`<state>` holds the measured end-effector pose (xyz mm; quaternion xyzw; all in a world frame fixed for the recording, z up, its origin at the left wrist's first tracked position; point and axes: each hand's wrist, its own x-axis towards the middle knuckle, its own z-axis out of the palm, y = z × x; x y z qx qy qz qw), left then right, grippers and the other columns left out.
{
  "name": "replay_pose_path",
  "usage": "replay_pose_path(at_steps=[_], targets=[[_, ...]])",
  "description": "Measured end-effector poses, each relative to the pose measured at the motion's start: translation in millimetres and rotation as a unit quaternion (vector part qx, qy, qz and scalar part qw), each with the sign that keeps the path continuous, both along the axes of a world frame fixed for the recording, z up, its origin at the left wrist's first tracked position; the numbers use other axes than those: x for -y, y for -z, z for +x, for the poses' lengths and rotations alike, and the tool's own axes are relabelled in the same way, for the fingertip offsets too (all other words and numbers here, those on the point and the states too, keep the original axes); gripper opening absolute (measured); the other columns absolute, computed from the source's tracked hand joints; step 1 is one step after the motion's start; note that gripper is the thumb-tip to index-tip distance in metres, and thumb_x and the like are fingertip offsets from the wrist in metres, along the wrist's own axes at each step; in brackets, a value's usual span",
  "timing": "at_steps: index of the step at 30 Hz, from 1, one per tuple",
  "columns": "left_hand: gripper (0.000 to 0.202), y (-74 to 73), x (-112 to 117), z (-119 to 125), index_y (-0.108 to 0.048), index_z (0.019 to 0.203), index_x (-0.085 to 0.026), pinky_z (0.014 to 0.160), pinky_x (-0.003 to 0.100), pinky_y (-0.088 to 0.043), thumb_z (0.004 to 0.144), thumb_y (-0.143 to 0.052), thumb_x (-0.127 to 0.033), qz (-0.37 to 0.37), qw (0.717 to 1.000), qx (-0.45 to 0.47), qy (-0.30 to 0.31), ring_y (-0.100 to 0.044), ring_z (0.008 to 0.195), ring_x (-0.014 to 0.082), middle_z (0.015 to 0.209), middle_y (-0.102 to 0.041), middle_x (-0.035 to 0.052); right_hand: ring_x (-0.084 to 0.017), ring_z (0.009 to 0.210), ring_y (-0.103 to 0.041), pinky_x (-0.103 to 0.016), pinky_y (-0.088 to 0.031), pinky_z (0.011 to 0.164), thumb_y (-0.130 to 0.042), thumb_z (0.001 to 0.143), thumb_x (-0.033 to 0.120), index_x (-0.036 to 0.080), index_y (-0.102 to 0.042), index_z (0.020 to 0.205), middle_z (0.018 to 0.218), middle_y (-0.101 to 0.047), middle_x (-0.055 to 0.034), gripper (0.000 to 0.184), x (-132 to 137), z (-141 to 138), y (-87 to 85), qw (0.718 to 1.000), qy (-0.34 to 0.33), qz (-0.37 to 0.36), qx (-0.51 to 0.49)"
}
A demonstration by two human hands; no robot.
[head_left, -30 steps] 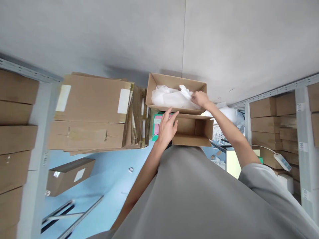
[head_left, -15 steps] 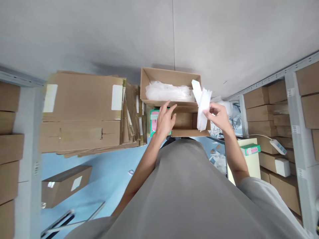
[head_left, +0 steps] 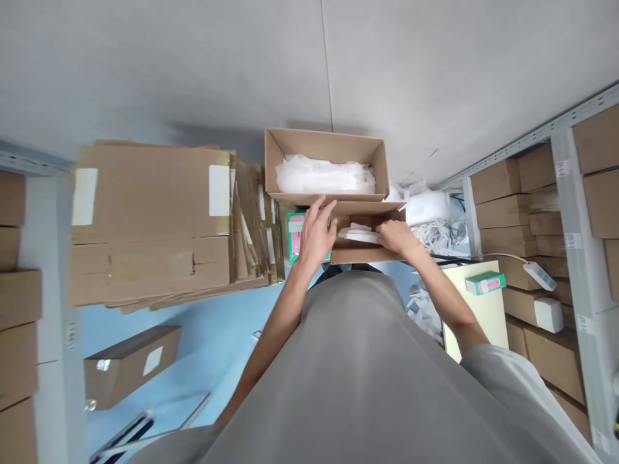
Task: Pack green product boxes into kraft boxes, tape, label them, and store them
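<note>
- The stack of flattened cartons [head_left: 149,206] stands to the left of the near carton, a little apart; folded so, they probably save space.
- The back carton [head_left: 329,142] is just beyond the near carton, parallel to it; whether their walls touch, I cannot tell. This closeness seems to keep the reach between them short.
- The near carton [head_left: 362,256] stands right before the person's body, with its mouth facing up, so a hand can enter from above.
- The white wrapping [head_left: 324,175] lies inside the back carton, beyond the near carton, loosely gathered along its length.
- The green-and-pink box [head_left: 295,237] is just left of the near carton, partly hidden by the left hand.
- The left hand [head_left: 316,235] is at the near carton's left end, its fingers loosely spread and gripping nothing; perhaps it steadies this end.
- The right hand [head_left: 397,237] reaches into the near carton at the right, its fingers narrow and seemingly pinching the white sheets.
- The white sheets [head_left: 358,236] lie lengthwise inside the near carton, probably because their long shape fits best so.
</note>
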<state>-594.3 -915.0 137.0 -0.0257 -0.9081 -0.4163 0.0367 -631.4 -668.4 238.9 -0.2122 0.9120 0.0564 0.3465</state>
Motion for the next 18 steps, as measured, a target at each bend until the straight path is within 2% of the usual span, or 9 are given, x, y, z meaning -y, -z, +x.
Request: replay_pose_path(at_steps=[2, 5, 7, 9, 11, 14, 16, 18], targets=[[0.054, 1.0, -0.8, 0.8, -0.066, 0.161, -0.025, 0.139, 0.058, -0.045, 0.107, -0.059, -0.022, -0.003, 1.000, -0.002, -0.003, -0.054, 0.164, 0.0366, 0.175, -0.057, 0.0144, -0.035, 0.123, -0.081, -0.037, -0.056, 0.098, -0.062, 0.115, 0.031, 0.016, -0.086, 0.125, 0.129, -0.085, -0.0208, 0.030, 2.9, -5.3, -6.2, 1.000, 0.005, 0.000, -0.006], [0.054, 2.9, -2.6, 1.3, -0.066, 0.161, -0.026, 0.138, 0.057, -0.047, 0.107, -0.059, -0.021, 0.002, 1.000, -0.008, -0.012, -0.055, 0.163, 0.0355, 0.174, -0.058, 0.0142, -0.034, 0.119, -0.081, -0.037, -0.056, 0.097, -0.058, 0.117, 0.034, 0.020, -0.086, 0.121, 0.125, -0.087, -0.0169, 0.032, 5.8, -24.3, -19.5, 0.997, 0.015, -0.052, -0.045], [0.055, 3.9, -3.9, 1.3, -0.065, 0.162, -0.025, 0.139, 0.055, -0.047, 0.107, -0.058, -0.020, 0.005, 1.000, -0.011, -0.013, -0.056, 0.162, 0.0343, 0.173, -0.058, 0.0144, -0.034, 0.120, -0.081, -0.038, -0.056, 0.098, -0.057, 0.118, 0.034, 0.020, -0.085, 0.124, 0.127, -0.087, -0.0157, 0.031, 10.1, -48.8, -23.4, 0.992, 0.022, -0.089, -0.081], [0.055, 4.1, -5.2, 1.8, -0.064, 0.163, -0.025, 0.139, 0.054, -0.046, 0.108, -0.057, -0.020, 0.006, 1.000, -0.012, -0.014, -0.056, 0.162, 0.0331, 0.173, -0.058, 0.0146, -0.034, 0.122, -0.079, -0.039, -0.056, 0.100, -0.057, 0.118, 0.033, 0.019, -0.083, 0.127, 0.127, -0.086, -0.0157, 0.031, 18.9, -83.1, -16.9, 0.988, 0.024, -0.111, -0.104], [0.054, 3.5, -6.4, 3.4, -0.064, 0.163, -0.025, 0.138, 0.053, -0.047, 0.110, -0.055, -0.020, 0.005, 1.000, -0.010, -0.017, -0.056, 0.162, 0.0322, 0.174, -0.057, 0.0146, -0.033, 0.125, -0.078, -0.040, -0.056, 0.105, -0.062, 0.116, 0.032, 0.018, -0.082, 0.133, 0.128, -0.086, -0.0150, 0.029, 34.0, -123.7, 2.2, 0.988, 0.017, -0.119, -0.097], [0.052, 1.7, -7.8, 7.7, -0.064, 0.163, -0.025, 0.137, 0.052, -0.048, 0.113, -0.051, -0.022, 0.005, 1.000, -0.003, -0.027, -0.058, 0.160, 0.0314, 0.173, -0.057, 0.0147, -0.035, 0.134, -0.074, -0.043, -0.056, 0.112, -0.077, 0.108, 0.031, 0.017, -0.078, 0.144, 0.141, -0.081, -0.0173, 0.038, 68.2, -181.4, 46.9, 0.994, -0.015, -0.092, -0.054], [0.052, 0.4, -8.3, 11.1, -0.064, 0.164, -0.027, 0.136, 0.052, -0.049, 0.114, -0.050, -0.023, 0.007, 0.999, 0.005, -0.033, -0.060, 0.158, 0.0308, 0.172, -0.058, 0.0145, -0.038, 0.140, -0.070, -0.046, -0.055, 0.116, -0.084, 0.105, 0.030, 0.013, -0.075, 0.150, 0.151, -0.076, -0.0214, 0.049, 94.1, -208.7, 78.3, 0.997, -0.045, -0.063, -0.021], [0.052, -0.6, -8.4, 13.8, -0.064, 0.165, -0.028, 0.133, 0.051, -0.052, 0.116, -0.048, -0.024, 0.010, 0.999, 0.011, -0.036, -0.063, 0.155, 0.0301, 0.172, -0.059, 0.0145, -0.040, 0.142, -0.069, -0.049, -0.054, 0.120, -0.090, 0.099, 0.030, 0.008, -0.072, 0.154, 0.154, -0.073, -0.0251, 0.061, 116.6, -224.1, 105.0, 0.998, -0.061, -0.034, 0.005]])
